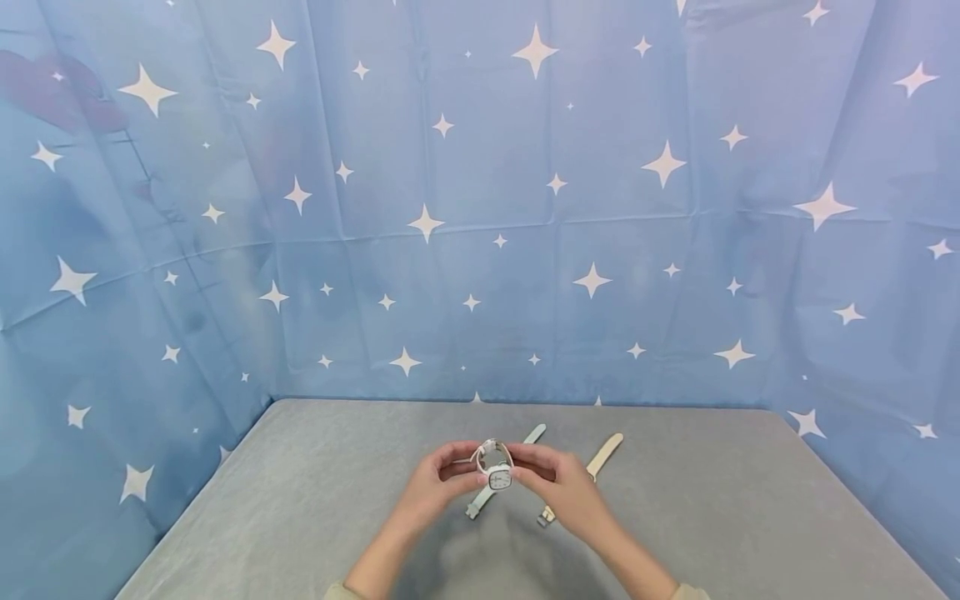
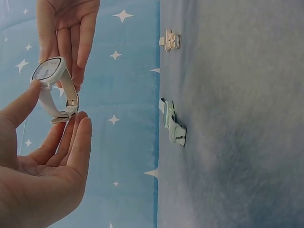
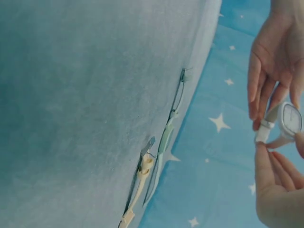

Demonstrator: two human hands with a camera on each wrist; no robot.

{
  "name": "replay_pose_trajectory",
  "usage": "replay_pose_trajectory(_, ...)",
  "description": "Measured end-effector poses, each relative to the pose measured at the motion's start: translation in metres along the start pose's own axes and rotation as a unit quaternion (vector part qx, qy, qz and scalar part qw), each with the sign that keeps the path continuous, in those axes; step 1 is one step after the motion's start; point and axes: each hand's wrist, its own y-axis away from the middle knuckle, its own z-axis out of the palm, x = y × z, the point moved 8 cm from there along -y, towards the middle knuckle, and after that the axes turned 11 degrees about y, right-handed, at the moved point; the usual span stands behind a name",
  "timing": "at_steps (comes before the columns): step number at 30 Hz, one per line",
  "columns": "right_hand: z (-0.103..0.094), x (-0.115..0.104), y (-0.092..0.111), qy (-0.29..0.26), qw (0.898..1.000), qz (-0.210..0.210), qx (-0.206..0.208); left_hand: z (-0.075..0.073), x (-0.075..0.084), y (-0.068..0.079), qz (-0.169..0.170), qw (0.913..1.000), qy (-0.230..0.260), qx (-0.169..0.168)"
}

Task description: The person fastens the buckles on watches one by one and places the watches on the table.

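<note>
3 watches [image 1: 500, 477] [image 1: 482, 502] [image 1: 604, 456], 2 hands [image 1: 435, 485] [image 1: 572, 490]

The head view is bright, with even light. It seems to come from above, because soft, fuzzy shadows lie below the hands [image 1: 427, 487], toward the near edge of the worktop [image 1: 300, 500]. Both wrist views are dimmer, and the right one looks greener. The white watch [image 1: 499, 478] looks a bit blurry.

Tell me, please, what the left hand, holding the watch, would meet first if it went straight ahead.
Past the white watch it holds, the left hand would probably meet the right hand first; depth is unclear.
</note>
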Motion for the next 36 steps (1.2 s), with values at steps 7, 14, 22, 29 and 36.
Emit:
replay_pose_trajectory(7, 0.002, 0.006, -0.009, -0.008, 0.998, 0.040, 0.038, -0.009, 0.001, -0.003, -0.001, 0.9996, -0.024, 0.017)
replay_pose_trajectory(14, 0.010, 0.009, -0.020, -0.033, 0.997, 0.046, 0.052, -0.018, 0.002, -0.005, 0.013, 0.9988, -0.033, 0.034)
replay_pose_trajectory(22, 0.026, 0.010, -0.025, -0.049, 0.996, 0.071, 0.034, -0.035, 0.000, -0.007, 0.019, 0.9963, -0.050, 0.068)
replay_pose_trajectory(29, 0.039, 0.016, -0.031, -0.050, 0.993, 0.106, 0.017, -0.046, -0.003, -0.015, 0.027, 0.9929, -0.088, 0.076)
replay_pose_trajectory(36, 0.051, 0.022, -0.038, -0.080, 0.987, 0.136, -0.030, -0.056, -0.009, -0.025, 0.027, 0.9891, -0.131, 0.061)
